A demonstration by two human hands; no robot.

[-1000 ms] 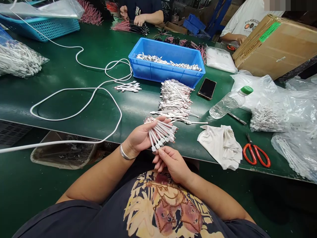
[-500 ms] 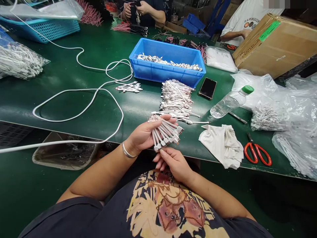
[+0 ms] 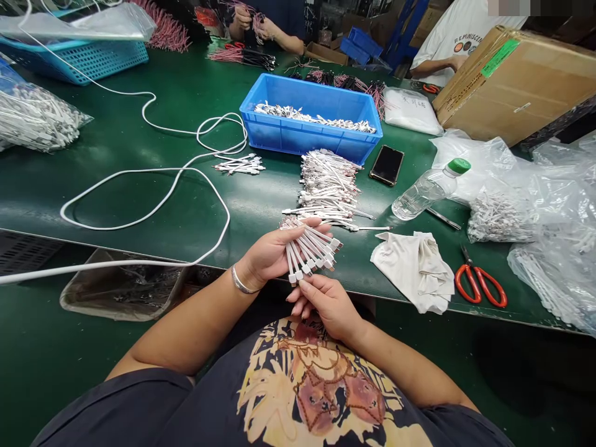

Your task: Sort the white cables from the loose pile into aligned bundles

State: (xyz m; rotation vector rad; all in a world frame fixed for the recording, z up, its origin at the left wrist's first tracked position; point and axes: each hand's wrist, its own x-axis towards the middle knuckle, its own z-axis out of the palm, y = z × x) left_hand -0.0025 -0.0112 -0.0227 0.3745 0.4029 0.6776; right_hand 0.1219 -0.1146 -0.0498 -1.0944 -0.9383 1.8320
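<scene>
My left hand [image 3: 274, 251] is closed around a fanned bunch of short white cables [image 3: 313, 250], their plug ends pointing down and right. Just below it, my right hand [image 3: 326, 301] pinches the plug end of one cable at the bunch's lower edge; its other fingers are curled loosely. A pile of similar white cables [image 3: 328, 186] lies on the table right beyond my hands. Behind that pile stands a blue bin [image 3: 311, 138] with more white cables [image 3: 316, 118] inside. A smaller heap of cables [image 3: 239, 164] lies to the left.
On the green table [image 3: 186, 205], a long white cord [image 3: 146, 169] loops at left. To the right are a phone [image 3: 387, 166], a water bottle [image 3: 426, 192], a white cloth [image 3: 414, 270], red-handled snips [image 3: 479, 282] and plastic bags of cables [image 3: 500, 214]. Two people work across the table.
My hands keep nearly the same hold on the bunch. The whole view has shifted slightly. Across the table, a person's hands have moved with pink wires.
</scene>
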